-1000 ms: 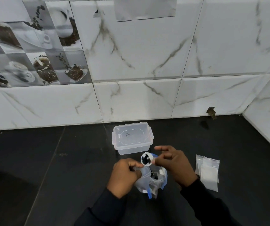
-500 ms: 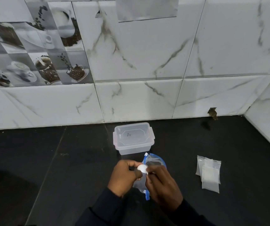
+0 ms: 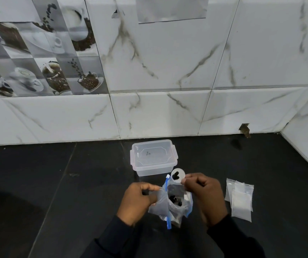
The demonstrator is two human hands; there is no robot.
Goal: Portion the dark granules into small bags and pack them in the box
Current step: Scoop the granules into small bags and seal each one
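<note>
- A white marble-look tiled wall (image 3: 168,62) fills the far half of the scene, meeting a side wall at the far right.
- A dark worktop (image 3: 37,183) runs from the foot of the wall to the near edge.
- A block of coffee-picture tiles (image 3: 37,58) sits on the wall at the far left.
- The left hand (image 3: 140,200), in a dark sleeve, is near the middle. Its grip is closed on the left edge of the zip bag's mouth, with the plastic bunched in the curled fingers.
- The right hand (image 3: 207,196), also dark-sleeved, is just right of the bag. Its grip pinches the handle of the scoop.
- A clear plastic box (image 3: 154,157) stands on the worktop just beyond the hands, with its lid on top.
- A clear zip bag (image 3: 160,203) with a blue seal stands between the hands, mouth open.
- A stack of small bags (image 3: 240,200) lies flat on the worktop to the right of the right hand, apart from it.
- A round white scoop (image 3: 181,175) hangs over the far rim of the zip bag, near the box.
- A few dark granules (image 3: 176,176) lie in the scoop, and more show inside the zip bag.
</note>
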